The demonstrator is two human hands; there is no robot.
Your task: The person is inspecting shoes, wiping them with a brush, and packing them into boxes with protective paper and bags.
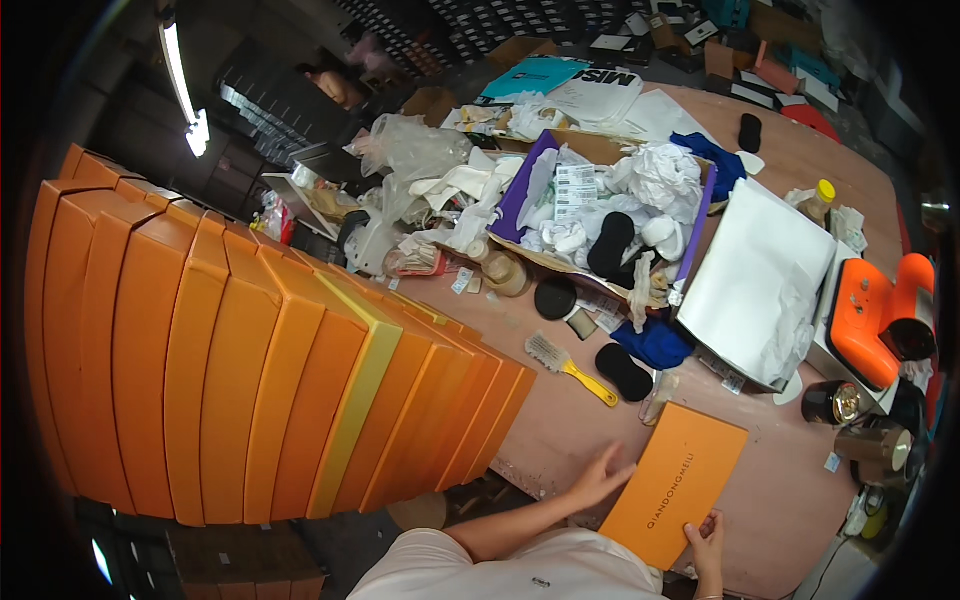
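A flat orange cardboard box (690, 460), its lid on and a line of dark print across it, lies slanted on the table close in front of me. My right hand (706, 545) grips its near right edge, thumb on the lid and fingers along the side. Beside the box's left edge is my left hand (598, 482), fingers stretched out and slightly blurred, holding nothing; whether the fingertips touch the box I cannot tell. Beyond it lie a yellow-handled brush (575, 370) and a black sponge-like pad (623, 372).
A long row of orange boxes (240, 370) stands at the left. Farther back are a purple-edged carton (512, 205) full of crumpled paper, a blue cloth (655, 345) and a stack of white paper (755, 270). An orange device (865, 325) and dark jars (832, 403) line the right.
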